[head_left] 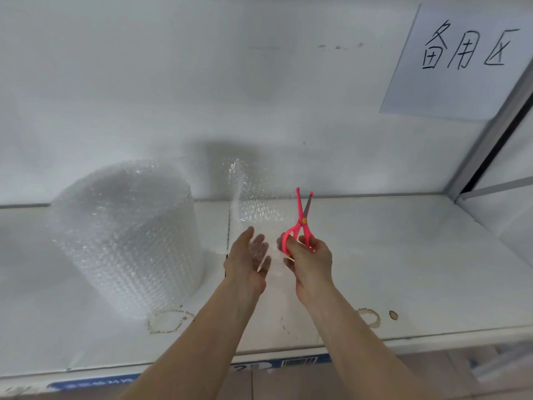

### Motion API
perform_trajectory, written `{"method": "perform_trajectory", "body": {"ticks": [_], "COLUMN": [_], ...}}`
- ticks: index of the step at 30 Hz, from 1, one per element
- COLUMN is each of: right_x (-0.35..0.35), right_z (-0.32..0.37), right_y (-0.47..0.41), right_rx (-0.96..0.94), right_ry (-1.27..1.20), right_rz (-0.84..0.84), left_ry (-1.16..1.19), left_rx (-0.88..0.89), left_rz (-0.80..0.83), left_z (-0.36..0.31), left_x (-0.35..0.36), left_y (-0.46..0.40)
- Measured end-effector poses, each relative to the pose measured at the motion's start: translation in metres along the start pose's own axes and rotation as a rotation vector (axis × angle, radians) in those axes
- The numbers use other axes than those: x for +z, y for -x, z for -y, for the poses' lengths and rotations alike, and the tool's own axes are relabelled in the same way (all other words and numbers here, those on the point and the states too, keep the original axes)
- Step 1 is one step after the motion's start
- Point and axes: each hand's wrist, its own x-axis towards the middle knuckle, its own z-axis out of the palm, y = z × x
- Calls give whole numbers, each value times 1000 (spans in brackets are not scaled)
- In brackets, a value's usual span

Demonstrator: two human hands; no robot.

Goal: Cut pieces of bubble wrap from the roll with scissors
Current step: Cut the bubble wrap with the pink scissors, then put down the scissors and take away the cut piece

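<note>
A large roll of clear bubble wrap (127, 235) stands upright on the white table (389, 255) at the left. A loose sheet of bubble wrap (253, 197) hangs upright in front of the wall, its lower part lying over my left hand (249, 261), whose fingers are spread and nearly straight against it. My right hand (308, 261) grips the handles of pink scissors (301, 223), blades parted and pointing up, just right of the sheet's edge.
A white wall rises behind the table, with a paper sign (458, 59) bearing handwritten characters at the upper right. A metal frame post (490, 134) runs along the right. Brown ring stains (167, 321) mark the table near its front edge.
</note>
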Motion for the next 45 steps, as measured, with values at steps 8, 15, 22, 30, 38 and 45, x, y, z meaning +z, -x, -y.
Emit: {"method": "perform_trajectory", "body": {"ticks": [8,15,22,30,38,45], "right_x": [-8,-21,-66,-94,-107,-103], "right_z": [4,7,14,30,26,19], "right_y": [-6,-5,-11,2,9,6], "right_rx": [3,24,-105,-124,-133,-153], "right_ry": [23,124,820,1397,1593,1586], "right_rz": [-24,-68,-154,-106,-33,29], "left_ry": [65,57,-253,-1141,-1570,-1741], "left_rx": [3,83,106,391,707,736], "left_rz": [-13,-71,38,94,-32,-84], "left_z": [-6,-5,-9,22,38,39], "left_x": [-10,-13,-5,-15,-21,-21], "left_y": [-9,-11,-4,-24,-35,-31]}}
